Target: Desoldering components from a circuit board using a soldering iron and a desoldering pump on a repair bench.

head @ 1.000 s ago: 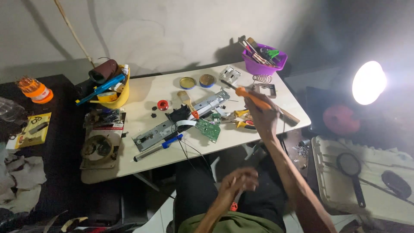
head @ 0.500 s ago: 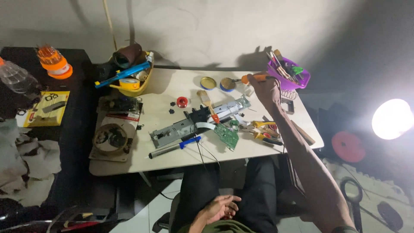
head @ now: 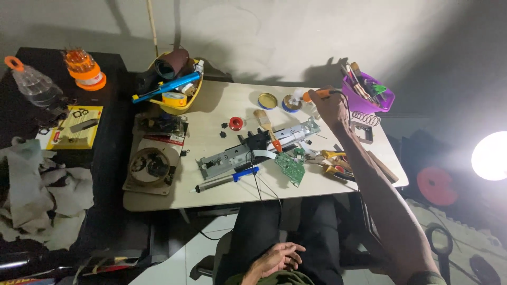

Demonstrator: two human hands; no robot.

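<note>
Holding an orange-handled tool (head: 320,94), your right hand (head: 328,105) is closed round the grip at the far right of the table (head: 211,195), beside the coiled wire stand (head: 364,117) and the purple tub (head: 384,100) of brushes. Your left hand (head: 277,258) rests loose and half-curled on your lap, gripping nothing.

Step, by judgement: you are carrying the tool at the stand end of the table, well apart from the work; whether lifting or parking it cannot be told. Any next move calls for a steady tip and a free cord.

Items outward from the hands:
- Two round tins (head: 268,100), yellow and blue-rimmed, just left of your right hand.
- Brush (head: 262,120), pale bristles, near the tins.
- Long metal chassis (head: 253,150), mid-table, lying diagonally.
- Green board (head: 290,168), just below the chassis.
- Blue-tipped pump (head: 224,181), near edge.
- Small red ring (head: 236,123), mid-table.
- Yellow-handled pliers (head: 330,158), right of the board.
- Yellow bowl (head: 171,105), far left corner, holding a dark roll, tape and a blue tool.
- Round brown part (head: 149,165) on a card tray, left edge.
- Yellow carded pack (head: 71,126), flat rectangle, on the black side surface.
- Orange bit holder (head: 87,71), round, and a clear bottle (head: 31,84), further left.
- Lamp (head: 488,155), bright, far right.
</note>
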